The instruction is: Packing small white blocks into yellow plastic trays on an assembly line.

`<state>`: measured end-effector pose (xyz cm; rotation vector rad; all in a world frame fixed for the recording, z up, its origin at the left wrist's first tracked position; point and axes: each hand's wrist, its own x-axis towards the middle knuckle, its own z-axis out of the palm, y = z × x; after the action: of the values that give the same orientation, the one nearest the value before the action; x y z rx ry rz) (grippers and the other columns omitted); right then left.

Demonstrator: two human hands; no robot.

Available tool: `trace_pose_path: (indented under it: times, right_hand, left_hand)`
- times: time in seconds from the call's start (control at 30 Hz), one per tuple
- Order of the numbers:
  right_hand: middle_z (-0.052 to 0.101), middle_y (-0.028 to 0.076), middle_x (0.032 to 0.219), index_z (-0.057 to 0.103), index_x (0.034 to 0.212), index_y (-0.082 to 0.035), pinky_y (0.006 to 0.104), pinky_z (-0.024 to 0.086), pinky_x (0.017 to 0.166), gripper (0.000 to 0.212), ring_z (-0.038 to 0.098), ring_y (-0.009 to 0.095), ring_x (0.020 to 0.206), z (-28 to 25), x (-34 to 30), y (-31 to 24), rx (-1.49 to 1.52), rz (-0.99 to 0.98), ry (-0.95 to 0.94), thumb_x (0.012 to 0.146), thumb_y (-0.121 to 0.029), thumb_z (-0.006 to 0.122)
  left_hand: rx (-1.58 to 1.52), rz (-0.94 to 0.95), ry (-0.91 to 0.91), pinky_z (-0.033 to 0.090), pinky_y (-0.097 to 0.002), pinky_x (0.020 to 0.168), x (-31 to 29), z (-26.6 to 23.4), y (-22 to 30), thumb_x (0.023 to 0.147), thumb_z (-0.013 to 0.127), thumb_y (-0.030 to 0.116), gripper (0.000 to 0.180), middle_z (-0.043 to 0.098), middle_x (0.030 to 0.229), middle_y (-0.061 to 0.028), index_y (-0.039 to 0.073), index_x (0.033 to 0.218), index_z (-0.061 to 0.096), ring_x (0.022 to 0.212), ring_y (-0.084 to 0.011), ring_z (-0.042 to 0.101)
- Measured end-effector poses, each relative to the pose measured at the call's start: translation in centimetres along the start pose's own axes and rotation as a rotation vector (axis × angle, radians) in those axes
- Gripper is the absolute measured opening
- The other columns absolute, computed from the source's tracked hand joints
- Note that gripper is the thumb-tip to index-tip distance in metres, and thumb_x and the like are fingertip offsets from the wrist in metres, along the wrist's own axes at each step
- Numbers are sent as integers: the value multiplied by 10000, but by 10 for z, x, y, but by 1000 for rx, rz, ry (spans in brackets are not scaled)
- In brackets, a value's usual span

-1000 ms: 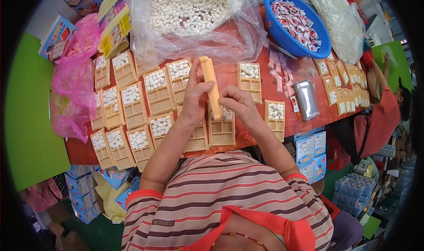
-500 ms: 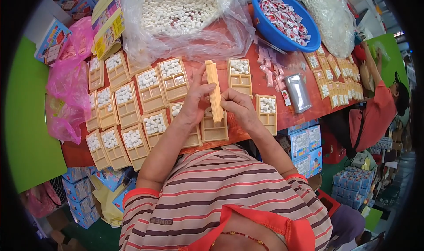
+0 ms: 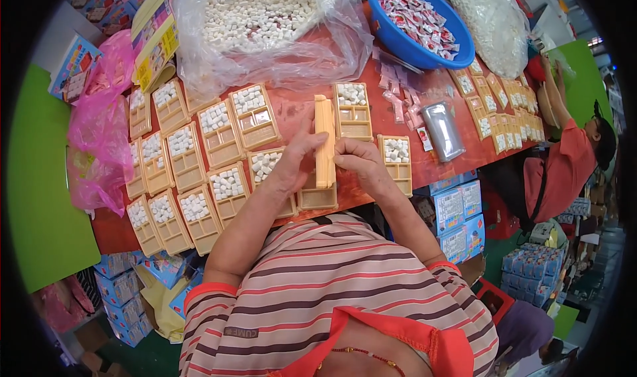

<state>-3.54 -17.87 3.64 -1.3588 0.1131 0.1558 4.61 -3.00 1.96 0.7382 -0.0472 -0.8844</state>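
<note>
A short stack of beige plastic trays (image 3: 324,135) is held on edge above the table, its long side toward me. My left hand (image 3: 298,156) is closed round its left side, thumb against the near face. At its right side, the bent fingers of my right hand (image 3: 360,163) pinch the edge. Beneath my hands lies a beige tray (image 3: 317,198), partly hidden. To the left stand several compartment trays (image 3: 219,128) with small white cube-like pieces in their top compartments. A similar filled tray (image 3: 353,108) lies just beyond my right hand, another (image 3: 397,161) to its right.
An open clear plastic bag (image 3: 265,18) of white pieces lies at the back. A blue basin (image 3: 424,22) of small packets stands right of it. Near a grey metallic-looking block (image 3: 442,131) lie pink packets (image 3: 398,98). A person in red (image 3: 561,178) works at the far right.
The tray stack has turned slightly more upright in my hands and sits a little lower. Both hands keep hold of it. The table scene has shifted slightly left in view.
</note>
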Motion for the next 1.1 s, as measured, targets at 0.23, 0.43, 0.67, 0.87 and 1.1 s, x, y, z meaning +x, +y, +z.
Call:
trace_pose_path:
  times: [0.23,0.43,0.67,0.87,1.1]
  right_hand:
    - [567,-8,766,592,814,-28,225,390,644,134,504,71,698,-9,1,-3,122,-27,72,825,-161,581]
    - [573,-7,768,567,779,-34,228,397,639,104,506,83,707,-33,36,-35,-86,-212,174,815,-131,572]
    - [541,155,725,566,778,0,345,432,634,172,542,233,679,-56,144,-67,-1327,-557,389,856,-152,539]
    - [624,137,807,635,878,-9,340,470,677,180,608,217,751,2,114,-59,-1154,-432,261,898,-167,552]
    - [547,-11,711,599,801,6,232,422,590,177,504,55,667,35,76,-28,-270,-86,-109,878,-151,568]
  left_hand:
    - [-18,58,-73,490,-384,931,-7,0,9,761,554,114,732,504,1245,-109,121,1437,272,1117,-247,554]
    - [-197,85,32,548,-483,841,-12,-25,29,773,545,159,618,561,1154,-171,42,1351,359,1003,-325,614]
    - [-146,279,48,536,-428,855,-8,-16,54,784,583,157,672,523,1177,-121,113,1401,322,1028,-282,586]
    - [-181,382,97,505,-332,845,-1,-19,62,774,634,18,816,477,1134,-40,191,1465,236,973,-165,538]
    - [-31,460,110,478,-294,855,2,-16,54,769,646,21,823,462,1085,-40,180,1470,244,980,-150,519]
